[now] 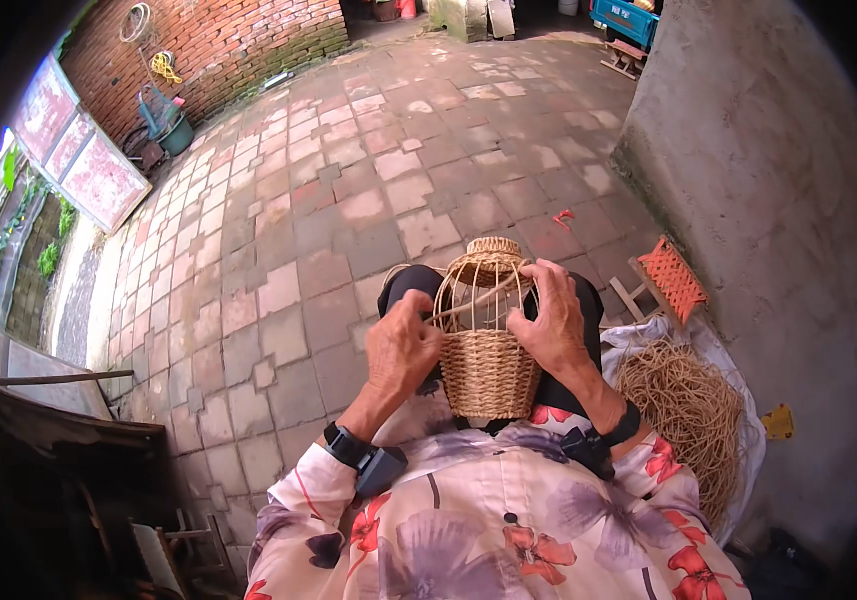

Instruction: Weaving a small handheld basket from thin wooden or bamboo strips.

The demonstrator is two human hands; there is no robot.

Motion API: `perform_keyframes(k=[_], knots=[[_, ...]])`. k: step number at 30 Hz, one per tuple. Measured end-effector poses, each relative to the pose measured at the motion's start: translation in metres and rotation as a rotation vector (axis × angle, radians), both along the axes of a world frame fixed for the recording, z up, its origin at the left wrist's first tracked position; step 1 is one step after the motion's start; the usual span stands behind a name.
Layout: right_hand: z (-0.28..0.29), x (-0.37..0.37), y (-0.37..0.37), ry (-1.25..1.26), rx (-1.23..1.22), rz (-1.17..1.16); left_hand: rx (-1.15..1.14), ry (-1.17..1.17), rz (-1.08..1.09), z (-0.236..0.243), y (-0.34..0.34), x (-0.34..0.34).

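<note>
The basket point(490, 375) stands between the person's knees, in front of the shirt point(498, 510). Its lower body is a tapered cup of tightly twisted, straw-coloured fibre, laid in close horizontal rows. Above it, thin, smooth ribs point(465, 287) bow outward and form an open cage. They run up to a narrow, round, woven collar point(494, 247).

A flat strand point(488, 297) crosses the cage on a diagonal, rising from left to right. The left hand point(406, 345) is at the left side of the cage; its fingers are curled narrow and hold the strand at its lower end. The right hand point(560, 325) is at the right side, thumb low near the woven edge and fingers bent over the upper ribs. A gap separates thumb and fingertips; whether they grip a rib or the strand cannot be told.

To the right, a loose, tangled heap of thin tan cord point(683, 410) lies on a creased white sheet point(751, 440). Just beyond it is a stool point(670, 282) with an orange lattice-woven seat. The floor point(328, 260) is of worn, rectangular pavers. The near right wall point(768, 200) is grey and stained; the far wall point(238, 45) is of rough red brick.
</note>
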State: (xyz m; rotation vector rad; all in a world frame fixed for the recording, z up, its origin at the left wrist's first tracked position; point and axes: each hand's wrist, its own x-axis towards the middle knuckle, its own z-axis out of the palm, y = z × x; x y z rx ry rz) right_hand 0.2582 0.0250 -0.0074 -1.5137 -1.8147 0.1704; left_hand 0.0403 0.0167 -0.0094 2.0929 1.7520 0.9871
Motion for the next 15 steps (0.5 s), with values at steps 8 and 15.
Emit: perform_keyframes(k=[8,15], knots=[[-0.007,0.003,0.002,0.075,0.028,0.045,-0.348,-0.229,0.344,-0.064,0.027,-0.14],[0.004,0.009,-0.003,0.06,0.123,0.039,0.017,-0.07,-0.09,0.01,0.029,-0.046]])
